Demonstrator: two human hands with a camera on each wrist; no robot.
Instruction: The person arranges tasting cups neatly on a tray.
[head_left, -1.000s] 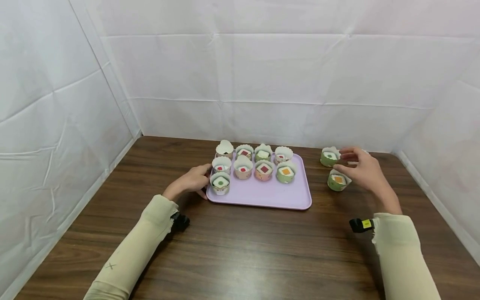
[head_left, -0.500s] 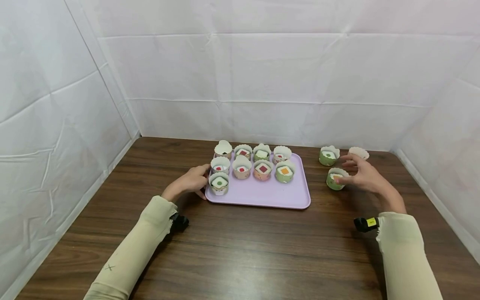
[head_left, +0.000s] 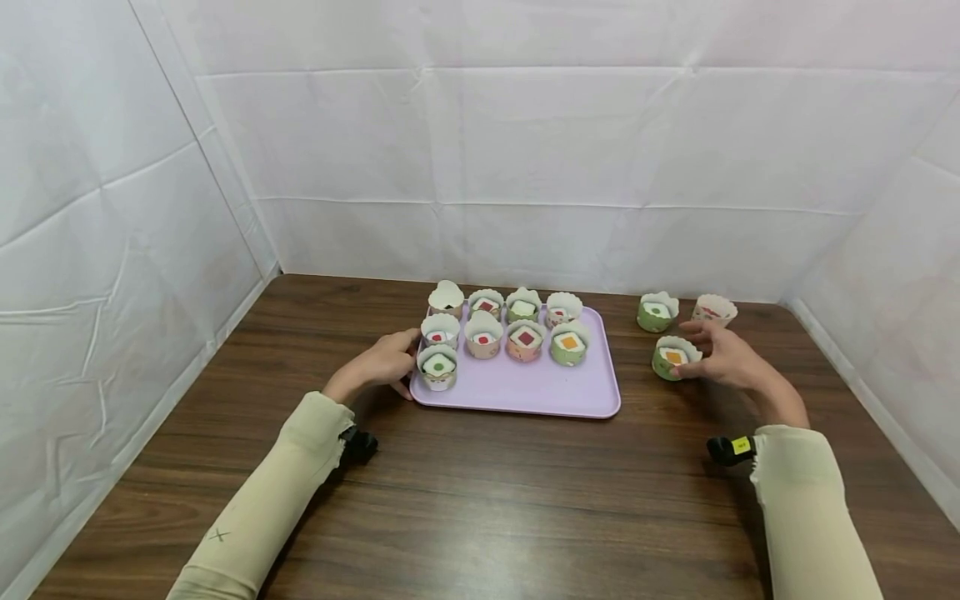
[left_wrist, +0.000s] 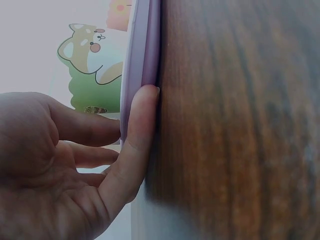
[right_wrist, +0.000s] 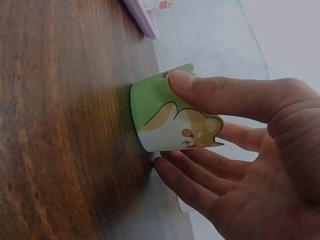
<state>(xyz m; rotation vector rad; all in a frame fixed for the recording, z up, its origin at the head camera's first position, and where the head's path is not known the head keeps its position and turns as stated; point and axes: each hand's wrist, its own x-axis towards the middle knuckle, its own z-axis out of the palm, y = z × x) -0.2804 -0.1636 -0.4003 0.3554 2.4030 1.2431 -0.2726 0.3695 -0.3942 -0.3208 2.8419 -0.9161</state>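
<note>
My left hand (head_left: 386, 360) grips the left edge of a lilac tray (head_left: 525, 392). In the left wrist view its thumb (left_wrist: 143, 115) lies along the tray's outer side, the other fingers at the rim. Several paper baking cups with cake-like pieces inside stand on the tray, among them a green cup with an orange square top (head_left: 569, 345). Right of the tray my right hand (head_left: 726, 357) holds a green baking cup (right_wrist: 170, 117) printed with a dog. Its thumb is on the near side and its fingers are round the far side. The cup stands upright on the table.
Behind the right hand stand a green baking cup (head_left: 657, 312) and a pink one (head_left: 714, 308). The tray's front half is bare. The brown wooden table (head_left: 495, 500) is bounded by white cloth walls (head_left: 525, 167) at the back and sides.
My right hand has come down from above the right-hand cups and closed round the front green cup, uncovering the pink cup behind. The left hand stays on the tray's edge.
</note>
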